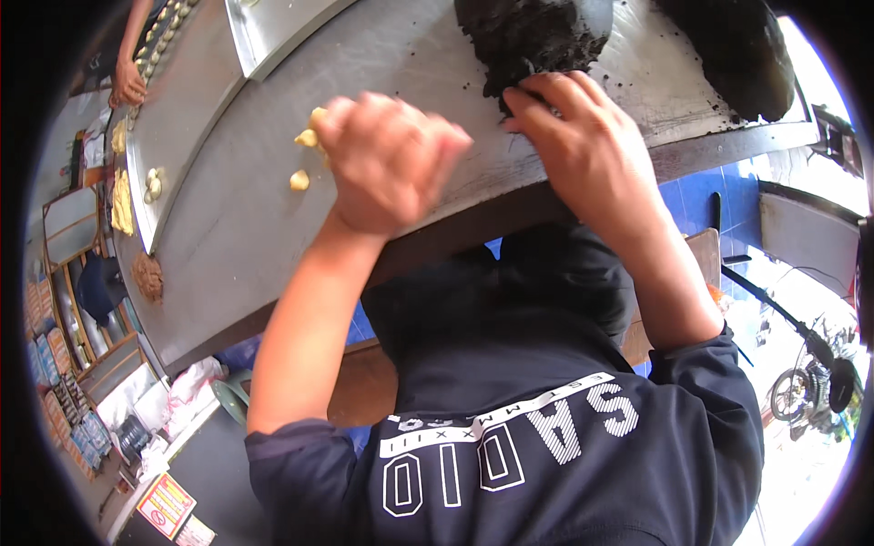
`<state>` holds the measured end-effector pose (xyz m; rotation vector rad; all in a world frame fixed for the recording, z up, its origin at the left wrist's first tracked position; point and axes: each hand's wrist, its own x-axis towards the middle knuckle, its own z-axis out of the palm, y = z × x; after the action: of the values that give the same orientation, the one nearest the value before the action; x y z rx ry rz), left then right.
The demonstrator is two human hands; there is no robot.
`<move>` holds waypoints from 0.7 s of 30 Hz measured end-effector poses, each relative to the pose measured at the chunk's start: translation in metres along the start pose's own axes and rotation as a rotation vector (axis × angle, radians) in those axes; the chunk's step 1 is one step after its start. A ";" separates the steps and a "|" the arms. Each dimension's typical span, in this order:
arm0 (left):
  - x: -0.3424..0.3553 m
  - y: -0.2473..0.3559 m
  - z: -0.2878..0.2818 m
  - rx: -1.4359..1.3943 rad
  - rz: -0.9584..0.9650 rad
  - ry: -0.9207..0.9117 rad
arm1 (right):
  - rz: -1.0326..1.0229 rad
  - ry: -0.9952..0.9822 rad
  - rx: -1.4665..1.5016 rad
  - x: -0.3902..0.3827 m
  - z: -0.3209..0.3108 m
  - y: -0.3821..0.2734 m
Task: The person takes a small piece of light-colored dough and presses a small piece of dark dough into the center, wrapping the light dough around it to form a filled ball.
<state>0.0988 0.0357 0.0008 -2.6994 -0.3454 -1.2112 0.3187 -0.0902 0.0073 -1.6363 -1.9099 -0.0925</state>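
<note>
On the steel worktop (223, 264) sits a big lump of black, sticky dough-like paste (533, 41), rough and torn along its near edge. My right hand (587, 136) is at that edge, its thumb and fingers curled together on a bit of the paste; the fingertips are partly hidden. My left hand (387, 164) is raised over the worktop to the left, bent at the fingers and smeared by motion, so whether it holds anything is unclear. Just beyond it lie small pale yellow dough pieces (299, 180), some partly covered by the hand.
Another long black mass (742, 59) lies at the right end. A metal tray (187, 136) on the left carries small pale balls in rows, with another person's hand (128, 84) beside them. Yellow dough (122, 205) and a brown crumbly heap (147, 278) sit by the left edge.
</note>
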 end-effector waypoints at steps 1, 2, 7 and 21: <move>0.004 0.001 0.006 -0.018 0.008 -0.026 | 0.014 -0.014 -0.047 0.002 0.005 -0.007; 0.008 0.001 0.011 -0.036 0.016 -0.051 | 0.016 -0.018 -0.050 0.007 0.007 -0.009; -0.009 -0.020 -0.036 -0.098 -0.442 0.015 | 0.082 -0.094 0.039 0.012 -0.018 -0.004; -0.044 0.060 -0.065 -0.634 -1.160 -0.007 | 0.070 -0.108 0.232 -0.005 -0.010 -0.024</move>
<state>0.0406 -0.0436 0.0077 -2.9867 -2.0279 -1.7443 0.3011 -0.1040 0.0210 -1.5749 -1.8615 0.2420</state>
